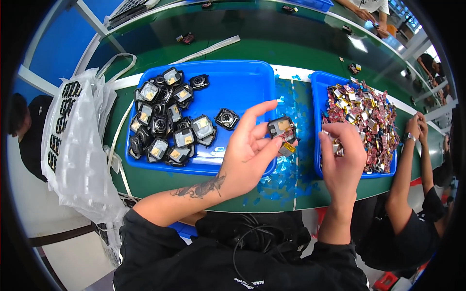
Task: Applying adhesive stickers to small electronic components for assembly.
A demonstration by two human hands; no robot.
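Watch (279,125) is sitting in the left hand (247,153), above the gap between two blue trays, thumb and fingers clamping on it, with a yellow-and-silver part (287,149) hanging out by its lower edge. Right hand (345,155) is hovering at the right tray (318,92), thumb and forefinger tips close together; honestly can't tell from here if they're pinching anything. It's also blocking some of that tray's heap of parts (371,116). Left hand is covering the near right corner of the left tray (242,82), where a bunch of black cases (184,138) are lying mostly on the left side. Blue scraps (279,186) are littering the green bench (303,196). Big clear bag (73,145) is slumping at the left end, and a co-worker's hands (417,127) are showing just past the right tray.
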